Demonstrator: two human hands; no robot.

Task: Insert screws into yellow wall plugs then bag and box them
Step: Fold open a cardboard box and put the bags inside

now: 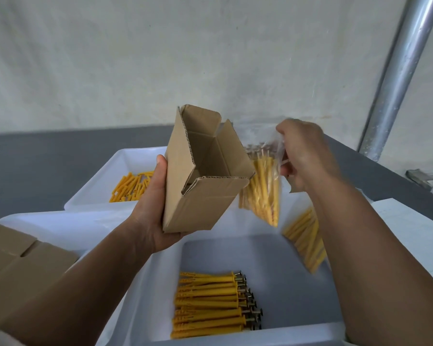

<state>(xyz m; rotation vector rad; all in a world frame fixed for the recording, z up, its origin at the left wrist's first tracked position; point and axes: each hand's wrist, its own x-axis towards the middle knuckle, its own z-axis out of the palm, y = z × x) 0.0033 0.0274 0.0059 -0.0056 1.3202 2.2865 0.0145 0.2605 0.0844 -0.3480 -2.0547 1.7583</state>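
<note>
Left hand [155, 203] grips open cardboard box [200, 171], thumb on side wall. Right hand [305, 156] pinches clear bag [263, 186] of plugs by top, just beside box.

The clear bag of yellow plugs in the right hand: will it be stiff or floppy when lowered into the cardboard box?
Probably floppy on top: the clear bag hangs from the right hand with crumpled film above the plugs. The packed plugs likely keep its lower part stiff. Full of screws, it is perhaps heavy.
</note>
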